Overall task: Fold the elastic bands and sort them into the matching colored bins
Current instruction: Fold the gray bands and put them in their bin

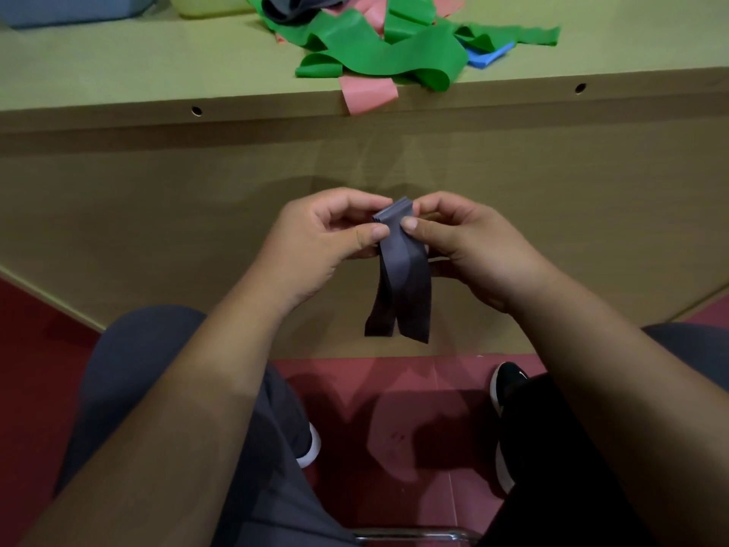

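Student: Hands first. What does each one do?

Instructor: Left hand and right hand meet in front of the desk's front panel, below the tabletop edge. Each pinches the upper, folded end of a dark grey elastic band between thumb and curled fingers. Both thumbs lie on the near face of the band, almost touching one another.

Student: How does the band lie?

Instructor: Several layers are stacked at the pinched end, their edges visible as a thin bundle. Two flat tails hang down from the grip, side by side and partly overlapping, clear of the desk and of the person's lap.

Student: And the other bands?

Instructor: They form a loose heap on the tabletop, right of centre and well apart from the hands. Green bands dominate. A pink band droops over the table edge, a blue band shows at the heap's right, and a second dark grey band lies at its far side.

Student: Bins?

Instructor: A blue bin and a yellow bin stand at the far left of the tabletop, both cut by the upper border. Their contents cannot be told. Below the hands, a black shoe rests on the red floor.
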`<state>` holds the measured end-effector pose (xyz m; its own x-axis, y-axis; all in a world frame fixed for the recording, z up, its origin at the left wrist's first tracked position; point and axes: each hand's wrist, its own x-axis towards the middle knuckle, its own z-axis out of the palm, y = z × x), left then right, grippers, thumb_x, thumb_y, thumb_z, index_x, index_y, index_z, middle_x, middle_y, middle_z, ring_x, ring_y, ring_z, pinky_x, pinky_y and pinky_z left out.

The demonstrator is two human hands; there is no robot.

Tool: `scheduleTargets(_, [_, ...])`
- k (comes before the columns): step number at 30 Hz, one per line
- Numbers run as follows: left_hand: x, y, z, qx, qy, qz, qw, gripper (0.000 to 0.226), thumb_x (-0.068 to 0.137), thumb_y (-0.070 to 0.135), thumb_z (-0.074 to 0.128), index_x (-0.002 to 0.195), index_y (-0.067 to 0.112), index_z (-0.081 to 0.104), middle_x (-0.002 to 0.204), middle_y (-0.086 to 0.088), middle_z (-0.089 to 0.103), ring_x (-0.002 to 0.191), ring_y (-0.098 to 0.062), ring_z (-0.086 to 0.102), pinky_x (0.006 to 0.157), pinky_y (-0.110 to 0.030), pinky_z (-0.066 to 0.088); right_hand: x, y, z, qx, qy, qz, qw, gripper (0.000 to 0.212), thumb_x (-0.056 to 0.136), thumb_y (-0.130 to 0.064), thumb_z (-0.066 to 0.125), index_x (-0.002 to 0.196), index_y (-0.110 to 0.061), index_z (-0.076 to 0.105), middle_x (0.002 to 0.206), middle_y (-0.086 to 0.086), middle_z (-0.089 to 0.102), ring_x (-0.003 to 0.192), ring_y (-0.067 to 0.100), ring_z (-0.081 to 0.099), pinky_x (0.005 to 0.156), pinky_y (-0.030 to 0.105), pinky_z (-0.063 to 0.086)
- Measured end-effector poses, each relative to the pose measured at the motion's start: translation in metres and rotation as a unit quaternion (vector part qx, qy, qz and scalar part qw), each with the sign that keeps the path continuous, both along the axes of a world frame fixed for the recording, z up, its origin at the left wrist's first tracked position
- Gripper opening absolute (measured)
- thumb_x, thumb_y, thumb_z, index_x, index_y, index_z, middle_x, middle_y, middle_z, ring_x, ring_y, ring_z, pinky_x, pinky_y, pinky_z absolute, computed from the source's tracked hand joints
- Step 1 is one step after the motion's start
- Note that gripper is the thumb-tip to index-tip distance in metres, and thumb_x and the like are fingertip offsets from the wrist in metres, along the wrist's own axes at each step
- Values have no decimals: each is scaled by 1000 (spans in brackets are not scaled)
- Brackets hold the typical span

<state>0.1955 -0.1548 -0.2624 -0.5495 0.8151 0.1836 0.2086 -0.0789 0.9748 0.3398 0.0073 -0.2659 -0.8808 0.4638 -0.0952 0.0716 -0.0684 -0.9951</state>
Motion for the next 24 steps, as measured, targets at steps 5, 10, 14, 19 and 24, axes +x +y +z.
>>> scheduleTargets(5, [3, 2, 1, 0, -29, 15, 999, 28, 97, -1, 69, 115, 20, 77, 115, -12, 77, 102, -18, 75, 88, -36, 65, -1, 1, -1, 51, 11, -15, 999, 6, 103, -20, 71, 108, -22, 73, 94, 17, 68, 82, 22, 64, 75, 41, 59])
scheduleTargets(10, [4, 3, 3, 6, -45, 29, 999, 27, 100, -1, 66, 117, 16, 78, 114, -3, 78, 108, -18, 75, 86, -33, 64, -1, -1, -2, 119, 18, -19, 993, 19, 106, -19, 67, 124, -20, 73, 107, 24, 75, 91, 26, 77, 85, 45, 64])
scheduleTargets(14, [0, 4, 5, 26, -20, 37, 999, 27, 100, 0, 66, 117, 16, 78, 118, -3, 79, 111, -20, 75, 87, -32, 62, -2, 0, -3, 186, 20, -49, 981, 8, 103, -22, 71, 111, -24, 74, 97, 11, 76, 91, 25, 77, 82, 51, 62])
scheduleTargets(19, [-2, 5, 4, 52, 11, 43, 998, 27, 99, -1, 67, 119, 13, 77, 119, -3, 78, 114, -19, 74, 89, -33, 62, -7, 2, -8, 269, 53, -91, 957, 6, 97, -29, 77, 100, -34, 76, 96, -5, 63, 88, 19, 71, 76, 54, 64])
scheduleTargets(24, [-3, 7, 4, 64, 45, 56, 995, 30, 100, -1, 67, 124, 14, 75, 121, -3, 76, 113, -14, 72, 88, -30, 60, -9, 1, -9, 261, 73, -99, 958, 7, 97, -23, 78, 104, -21, 78, 96, 1, 73, 86, 24, 72, 83, 51, 62])
